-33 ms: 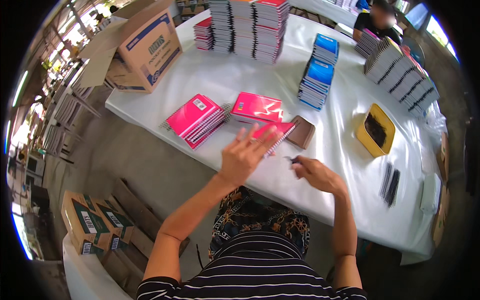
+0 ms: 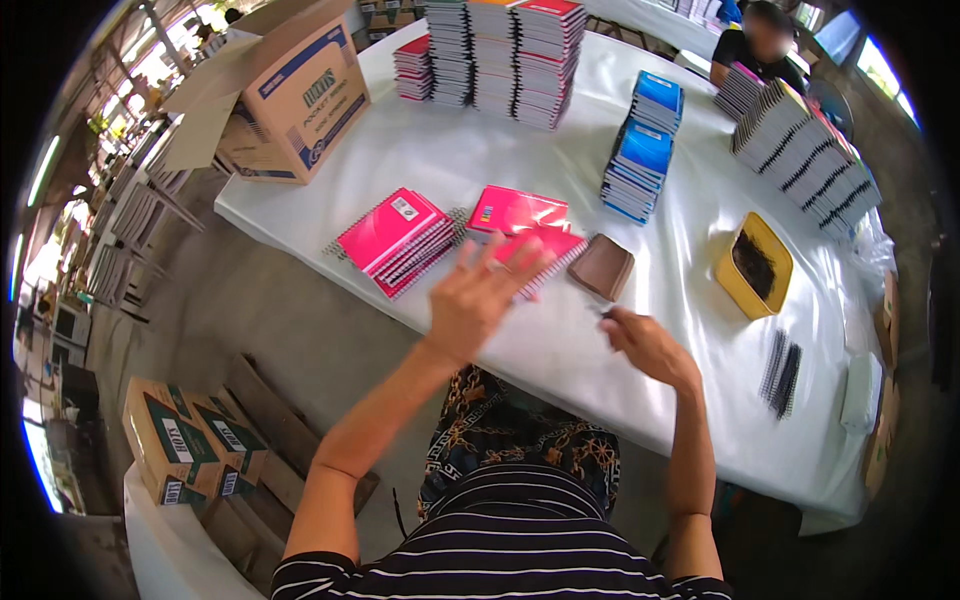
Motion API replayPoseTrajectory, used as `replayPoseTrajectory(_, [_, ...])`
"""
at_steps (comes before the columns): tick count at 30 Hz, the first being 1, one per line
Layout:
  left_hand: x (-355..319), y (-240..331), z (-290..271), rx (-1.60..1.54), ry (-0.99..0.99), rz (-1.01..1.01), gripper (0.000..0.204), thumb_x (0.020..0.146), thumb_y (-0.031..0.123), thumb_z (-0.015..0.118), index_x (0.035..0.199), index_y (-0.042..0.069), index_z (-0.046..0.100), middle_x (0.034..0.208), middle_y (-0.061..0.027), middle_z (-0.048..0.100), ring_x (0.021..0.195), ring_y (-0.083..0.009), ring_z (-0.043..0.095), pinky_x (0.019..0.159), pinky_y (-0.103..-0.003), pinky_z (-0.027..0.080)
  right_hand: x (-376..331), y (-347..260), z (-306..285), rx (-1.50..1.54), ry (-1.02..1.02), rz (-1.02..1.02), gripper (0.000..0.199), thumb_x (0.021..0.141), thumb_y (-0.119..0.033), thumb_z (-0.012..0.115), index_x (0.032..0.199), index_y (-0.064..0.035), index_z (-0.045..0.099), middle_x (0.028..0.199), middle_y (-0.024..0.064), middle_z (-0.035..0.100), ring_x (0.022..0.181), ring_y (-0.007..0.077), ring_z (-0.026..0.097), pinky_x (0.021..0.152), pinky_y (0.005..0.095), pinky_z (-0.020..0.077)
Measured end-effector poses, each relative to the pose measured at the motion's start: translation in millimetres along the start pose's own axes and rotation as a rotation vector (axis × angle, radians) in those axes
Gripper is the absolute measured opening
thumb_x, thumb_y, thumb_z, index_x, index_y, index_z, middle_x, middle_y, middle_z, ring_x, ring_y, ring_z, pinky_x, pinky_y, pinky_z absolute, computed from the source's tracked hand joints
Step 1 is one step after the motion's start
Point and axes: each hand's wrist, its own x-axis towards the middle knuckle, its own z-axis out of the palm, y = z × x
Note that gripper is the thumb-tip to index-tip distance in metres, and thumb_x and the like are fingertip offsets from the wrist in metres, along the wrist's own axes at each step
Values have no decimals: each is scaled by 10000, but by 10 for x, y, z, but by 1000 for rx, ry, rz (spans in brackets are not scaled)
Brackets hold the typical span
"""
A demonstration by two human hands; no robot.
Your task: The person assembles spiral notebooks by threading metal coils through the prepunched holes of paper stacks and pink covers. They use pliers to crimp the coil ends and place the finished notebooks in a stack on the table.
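My left hand (image 2: 478, 296) hovers open, fingers spread, over the pink spiral notebook (image 2: 535, 250) at frame centre on the white desk (image 2: 560, 340), ready to steady it, while my right hand (image 2: 645, 345) pinches something small, too tiny to identify.

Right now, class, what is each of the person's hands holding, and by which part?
The left hand holds nothing; it is open, fingers spread, over the pink notebook. The right hand pinches something small and dark at its fingertips; what it is cannot be told.
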Motion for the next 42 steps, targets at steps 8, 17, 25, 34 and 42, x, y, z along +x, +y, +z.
replayPoseTrajectory(8, [-355,-1754,-797,-249,-553,-370,625,752,137,700,1358,163,550,1414,-46,518,1407,-272,335,1171,-483,201,575,280,-89,38,537,-215,166,863,-104,661,988,4,654,944,155,595,885,286,591,785,371,464])
replayPoseTrajectory(17, [-276,-1489,-655,-218,-251,-286,729,711,421,768,1362,175,552,1532,-47,364,1461,-336,184,1151,-548,153,1710,-10,26,613,260,229,316,807,-202,763,645,30,622,606,85,617,517,126,533,438,291,378])
replayPoseTrajectory(25, [-104,-270,262,-376,-32,-501,1134,727,294,813,1549,123,50,1593,-148,172,1479,-307,109,1181,-419,145,876,-171,-43,598,494,75,205,774,-97,752,888,26,634,818,68,657,758,130,590,697,285,465])
replayPoseTrajectory(34, [-543,347,1105,-1056,-154,-633,1037,839,-2,683,1527,79,-89,1580,-196,183,1428,-293,273,1146,-343,225,173,311,850,666,505,-34,285,837,88,642,1076,-22,534,1034,39,597,923,112,574,826,249,470])
replayPoseTrajectory(42, [54,682,821,-36,-283,52,773,852,484,585,1472,89,345,1497,-104,388,1385,-349,342,1095,-573,278,147,359,775,608,420,-23,281,848,34,645,1087,-17,506,988,118,630,922,179,617,769,298,506])
